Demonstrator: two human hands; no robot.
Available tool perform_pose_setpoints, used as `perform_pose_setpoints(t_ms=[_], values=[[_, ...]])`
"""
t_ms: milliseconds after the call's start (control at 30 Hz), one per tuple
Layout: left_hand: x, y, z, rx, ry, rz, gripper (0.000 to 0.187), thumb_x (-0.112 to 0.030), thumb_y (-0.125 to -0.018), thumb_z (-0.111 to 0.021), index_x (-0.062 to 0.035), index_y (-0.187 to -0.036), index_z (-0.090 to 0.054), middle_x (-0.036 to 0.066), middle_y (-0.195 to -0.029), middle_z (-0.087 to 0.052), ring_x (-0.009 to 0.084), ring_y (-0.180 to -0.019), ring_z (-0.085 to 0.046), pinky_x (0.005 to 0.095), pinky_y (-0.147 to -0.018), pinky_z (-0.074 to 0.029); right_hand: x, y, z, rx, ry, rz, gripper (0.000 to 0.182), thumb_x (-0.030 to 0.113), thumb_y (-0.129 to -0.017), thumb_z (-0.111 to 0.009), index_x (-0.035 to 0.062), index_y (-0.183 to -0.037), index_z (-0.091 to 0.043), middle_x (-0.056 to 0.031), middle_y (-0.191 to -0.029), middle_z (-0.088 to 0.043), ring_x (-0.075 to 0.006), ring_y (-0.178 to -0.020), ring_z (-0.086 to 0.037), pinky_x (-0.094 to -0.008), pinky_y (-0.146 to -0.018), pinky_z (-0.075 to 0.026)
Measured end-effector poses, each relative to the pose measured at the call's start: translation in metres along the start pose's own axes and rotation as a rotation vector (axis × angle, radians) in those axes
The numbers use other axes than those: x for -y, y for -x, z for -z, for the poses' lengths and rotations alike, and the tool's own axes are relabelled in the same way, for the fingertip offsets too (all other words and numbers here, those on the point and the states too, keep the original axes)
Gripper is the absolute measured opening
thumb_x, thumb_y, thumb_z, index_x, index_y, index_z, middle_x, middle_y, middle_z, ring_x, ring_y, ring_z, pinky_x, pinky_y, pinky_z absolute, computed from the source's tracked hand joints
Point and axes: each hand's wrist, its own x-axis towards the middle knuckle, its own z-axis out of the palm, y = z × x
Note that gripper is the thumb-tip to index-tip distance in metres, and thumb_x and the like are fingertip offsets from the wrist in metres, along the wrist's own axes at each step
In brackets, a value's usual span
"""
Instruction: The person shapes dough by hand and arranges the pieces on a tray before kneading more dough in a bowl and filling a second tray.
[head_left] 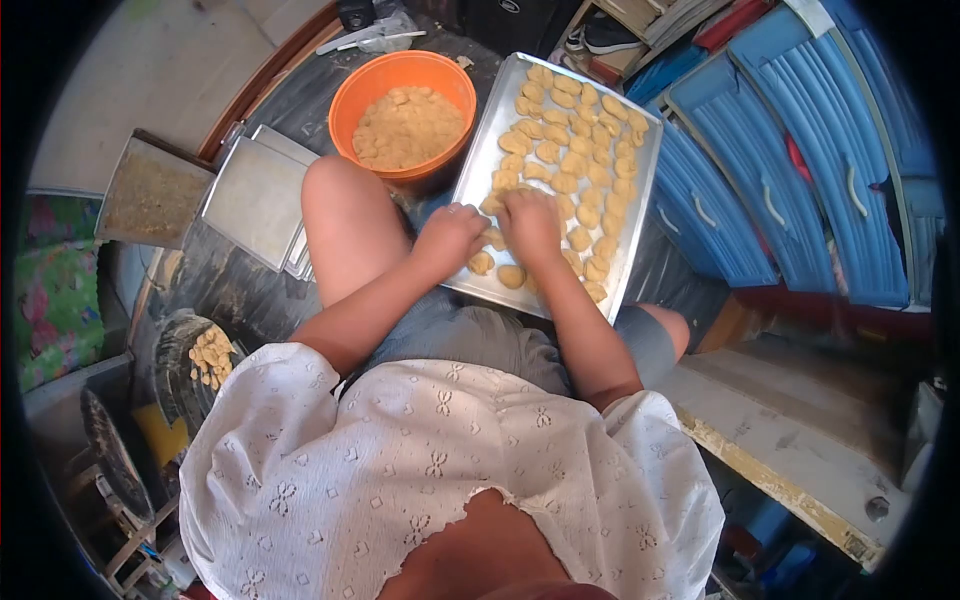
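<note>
A metal tray (641,215) lies tilted in front of me, bearing rows of small tan dough pieces (577,163). Over its left part, my left hand (449,238) has its fingers curled together near the dough. Right beside it, my right hand (530,222) reaches down with bent fingers at a dough piece (492,205); the fingertips are partly hidden. Just left of the tray's far end stands an orange bowl (345,97) with more dough inside.
Flat metal trays (258,195) and a crumb-covered tray (152,195) lie at the left. A round pan (175,365) with small pieces is lower left. Blue drawers (800,160) stand at the right, above a wooden bench (790,430).
</note>
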Motion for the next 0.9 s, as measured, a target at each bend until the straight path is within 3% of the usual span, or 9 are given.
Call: perform_pose_setpoints(t_ms=[133, 200, 267, 400, 567, 700, 767, 900], values=[[0.0, -0.001, -0.005, -0.12, -0.03, -0.056, 0.017, -0.021, -0.074, -0.068, -0.0075, -0.084, -0.062, 0.01, -0.087, -0.057, 0.0285, -0.084, -0.057, 0.0399, -0.074, -0.045, 0.001, -0.006, 0.005, 0.092, -0.067, -0.013, 0.018, 0.019, -0.075, -0.065, 0.008, -0.09, -0.066, -0.0087, -0.087, -0.061, -0.0278, -0.086, -0.057, -0.0407, -0.076, -0.042], [-0.001, 0.0, -0.004, -0.12, 0.011, -0.025, 0.021, -0.022, -0.074, -0.068, -0.0075, -0.089, -0.062, 0.009, -0.09, -0.056, 0.0282, -0.087, -0.056, 0.0402, -0.076, -0.045, -0.001, -0.009, 0.007, 0.112, -0.14, -0.022, 0.017, 0.018, -0.076, -0.065, 0.0072, -0.088, -0.066, -0.0098, -0.086, -0.06, -0.0292, -0.085, -0.057, -0.0418, -0.076, -0.042], [-0.001, 0.0, -0.003, -0.131, 0.04, -0.019, 0.025, -0.022, -0.075, -0.069, -0.0073, -0.093, -0.062, 0.009, -0.095, -0.056, 0.0284, -0.091, -0.055, 0.0399, -0.079, -0.044, -0.005, -0.016, 0.005, -0.107, -0.088, -0.065, 0.014, 0.016, -0.076, -0.064, 0.0067, -0.086, -0.067, -0.0098, -0.085, -0.059, -0.0302, -0.086, -0.057, -0.0428, -0.076, -0.043], [-0.004, -0.004, 0.004, -0.222, 0.064, -0.023, 0.033, -0.023, -0.076, -0.069, -0.0065, -0.103, -0.06, 0.009, -0.105, -0.055, 0.0287, -0.1, -0.053, 0.0402, -0.085, -0.043, -0.007, -0.022, 0.001, 0.02, -0.047, -0.086, 0.014, 0.016, -0.078, -0.063, 0.0075, -0.088, -0.067, -0.0089, -0.086, -0.058, -0.0299, -0.087, -0.056, -0.0425, -0.076, -0.043], [0.004, -0.006, -0.003, -0.198, 0.095, 0.023, 0.037, -0.023, -0.077, -0.069, -0.006, -0.109, -0.059, 0.01, -0.115, -0.054, 0.0295, -0.106, -0.051, 0.0411, -0.089, -0.041, -0.001, -0.027, 0.014, 0.109, -0.041, -0.005, 0.016, 0.014, -0.079, -0.061, 0.0076, -0.092, -0.068, -0.0093, -0.085, -0.059, -0.0294, -0.086, -0.058, -0.0415, -0.076, -0.044], [0.004, -0.006, -0.003, -0.169, 0.105, 0.018, 0.05, -0.027, -0.079, -0.067, -0.0063, -0.123, -0.054, 0.011, -0.132, -0.048, 0.0311, -0.113, -0.048, 0.0433, -0.094, -0.038, -0.012, -0.043, 0.009, 0.039, -0.132, -0.072, 0.015, 0.013, -0.079, -0.06, 0.0079, -0.091, -0.068, -0.0104, -0.083, -0.06, -0.0302, -0.083, -0.059, -0.0412, -0.074, -0.045], [0.005, -0.007, -0.003, -0.133, 0.097, 0.026, 0.054, -0.03, -0.08, -0.066, -0.007, -0.127, -0.052, 0.01, -0.136, -0.046, 0.0312, -0.116, -0.047, 0.0435, -0.095, -0.037, -0.016, -0.053, 0.008, -0.069, -0.019, -0.118, 0.016, 0.012, -0.079, -0.058, 0.0077, -0.091, -0.068, -0.0117, -0.083, -0.062, -0.0313, -0.082, -0.059, -0.0418, -0.073, -0.046], [0.001, -0.018, -0.004, -0.052, 0.039, 0.044, 0.061, -0.037, -0.082, -0.063, -0.0092, -0.133, -0.047, 0.009, -0.141, -0.042, 0.0303, -0.12, -0.043, 0.0426, -0.095, -0.035, -0.022, -0.067, -0.002, 0.017, 0.018, -0.124, 0.015, 0.013, -0.08, -0.059, 0.0073, -0.089, -0.068, -0.0119, -0.085, -0.062, -0.0315, -0.083, -0.06, -0.0429, -0.074, -0.047]])
